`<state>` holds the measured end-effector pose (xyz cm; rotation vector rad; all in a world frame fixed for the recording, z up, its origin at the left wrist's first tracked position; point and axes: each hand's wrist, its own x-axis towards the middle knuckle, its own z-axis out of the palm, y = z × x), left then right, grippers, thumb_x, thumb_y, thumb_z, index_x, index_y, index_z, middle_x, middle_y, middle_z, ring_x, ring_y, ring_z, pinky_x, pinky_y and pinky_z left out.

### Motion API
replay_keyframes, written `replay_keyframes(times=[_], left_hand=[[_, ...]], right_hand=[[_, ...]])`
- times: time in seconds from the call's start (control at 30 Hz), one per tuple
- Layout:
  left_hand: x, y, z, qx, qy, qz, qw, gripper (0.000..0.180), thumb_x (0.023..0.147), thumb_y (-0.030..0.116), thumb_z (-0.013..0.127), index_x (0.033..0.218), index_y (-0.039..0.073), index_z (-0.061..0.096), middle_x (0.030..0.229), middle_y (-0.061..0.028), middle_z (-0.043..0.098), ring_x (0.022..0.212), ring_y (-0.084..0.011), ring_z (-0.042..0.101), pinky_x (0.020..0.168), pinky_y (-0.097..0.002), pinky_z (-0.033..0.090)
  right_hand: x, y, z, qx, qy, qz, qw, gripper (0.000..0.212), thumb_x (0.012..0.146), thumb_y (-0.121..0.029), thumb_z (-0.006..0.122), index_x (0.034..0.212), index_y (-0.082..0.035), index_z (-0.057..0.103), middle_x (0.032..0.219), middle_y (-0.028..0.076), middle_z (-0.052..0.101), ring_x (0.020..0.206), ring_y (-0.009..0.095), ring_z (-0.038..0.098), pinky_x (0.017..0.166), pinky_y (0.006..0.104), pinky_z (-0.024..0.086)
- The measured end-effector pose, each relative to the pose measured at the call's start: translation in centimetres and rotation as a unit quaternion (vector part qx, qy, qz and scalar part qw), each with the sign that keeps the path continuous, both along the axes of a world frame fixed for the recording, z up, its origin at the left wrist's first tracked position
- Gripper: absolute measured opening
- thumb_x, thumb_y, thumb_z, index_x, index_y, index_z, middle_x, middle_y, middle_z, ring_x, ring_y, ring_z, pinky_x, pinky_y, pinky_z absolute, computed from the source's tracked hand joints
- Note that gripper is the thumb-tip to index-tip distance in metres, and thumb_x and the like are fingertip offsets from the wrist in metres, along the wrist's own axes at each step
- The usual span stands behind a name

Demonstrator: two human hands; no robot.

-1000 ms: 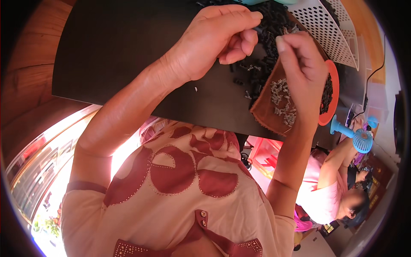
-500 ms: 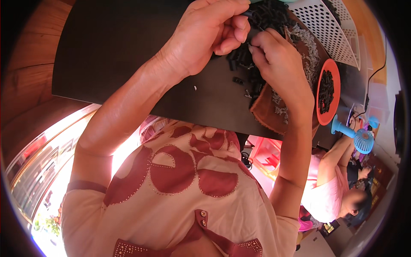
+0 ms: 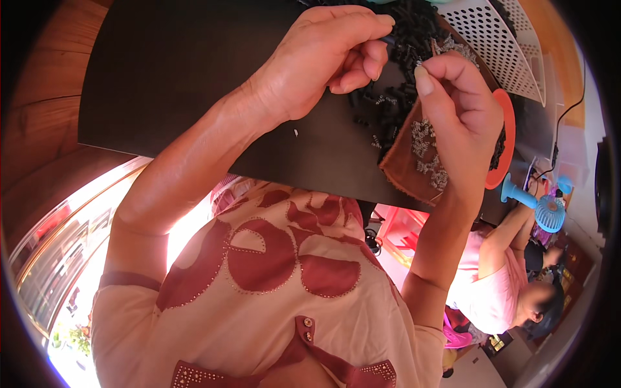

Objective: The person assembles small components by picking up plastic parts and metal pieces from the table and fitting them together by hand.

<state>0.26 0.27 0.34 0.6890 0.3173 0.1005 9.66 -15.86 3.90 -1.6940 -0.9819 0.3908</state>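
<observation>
My left hand (image 3: 339, 55) hovers over the dark table with its fingers curled in and the thumb out. A dark bit shows by its fingertips, too small to name. My right hand (image 3: 462, 107) pinches thumb and forefinger together, and a tiny silver metal spring (image 3: 419, 63) shows at their tips. Beneath it, a brown cloth (image 3: 402, 165) bears many loose metal springs (image 3: 424, 139). Small black tube-like parts (image 3: 404, 48) are heaped beyond and between the hands, with several stray springs among them.
An orange bowl (image 3: 506, 142) of black parts stands right of my right hand, partly hidden by it. Behind is a white perforated basket (image 3: 482, 39). A small blue fan (image 3: 548, 210) is at the right, near another person in a pink shirt (image 3: 488, 291). The dark table's (image 3: 194, 64) edge runs before me.
My right hand has moved right, away from the left hand and the black parts, to over the springs on the cloth. My left hand has shifted slightly right.
</observation>
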Motion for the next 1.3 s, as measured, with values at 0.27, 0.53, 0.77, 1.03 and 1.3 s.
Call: replay_keyframes(times=[0.27,0.53,0.77,1.03,1.3], left_hand=[[-0.2,-0.4,-0.1,0.181,-0.057,-0.035,0.981,0.029,0.095,0.024,0.055,0.074,0.005,0.055,0.065,-0.0045,0.055,0.050,-0.0076,0.042,0.043,-0.0216,0.027],[-0.3,-0.8,-0.1,0.193,-0.039,-0.035,0.980,0.031,0.095,0.027,0.055,0.072,0.006,0.055,0.064,-0.0027,0.055,0.048,-0.0058,0.041,0.042,-0.0206,0.026],[-0.5,-0.7,-0.4,0.176,-0.041,-0.026,0.983,0.031,0.096,0.027,0.054,0.073,0.006,0.056,0.064,-0.0033,0.055,0.048,-0.0059,0.040,0.042,-0.0207,0.026],[-0.4,-0.7,-0.5,0.113,-0.052,-0.051,0.991,0.031,0.098,0.028,0.050,0.080,0.004,0.059,0.067,-0.0042,0.055,0.047,-0.0072,0.039,0.042,-0.0213,0.026],[0.2,-0.9,-0.3,0.106,-0.040,-0.049,0.992,0.031,0.098,0.028,0.050,0.081,0.004,0.059,0.067,-0.0040,0.055,0.048,-0.0075,0.040,0.041,-0.0214,0.027]], right_hand=[[0.0,-0.3,1.1,-0.053,0.144,0.027,0.988,0.008,0.088,-0.007,0.065,0.089,0.000,0.062,0.072,-0.006,0.053,0.062,-0.001,0.043,0.053,0.0154,0.033],[0.1,0.0,0.4,-0.034,0.200,0.026,0.979,0.011,0.089,-0.010,0.066,0.090,0.000,0.063,0.070,-0.006,0.054,0.058,-0.001,0.042,0.049,0.0156,0.031],[-0.6,0.7,0.1,0.016,0.169,-0.008,0.985,0.009,0.089,-0.008,0.066,0.090,0.000,0.063,0.070,-0.005,0.054,0.059,0.000,0.043,0.050,0.0155,0.032],[-0.6,1.5,-2.1,0.104,-0.042,-0.011,0.994,0.005,0.089,0.000,0.064,0.091,0.001,0.059,0.080,-0.002,0.054,0.064,0.002,0.049,0.057,0.0165,0.040],[0.0,1.3,-2.5,0.107,-0.084,-0.004,0.991,0.007,0.087,0.002,0.064,0.092,0.001,0.059,0.082,0.002,0.054,0.066,0.004,0.054,0.057,0.0168,0.042]])
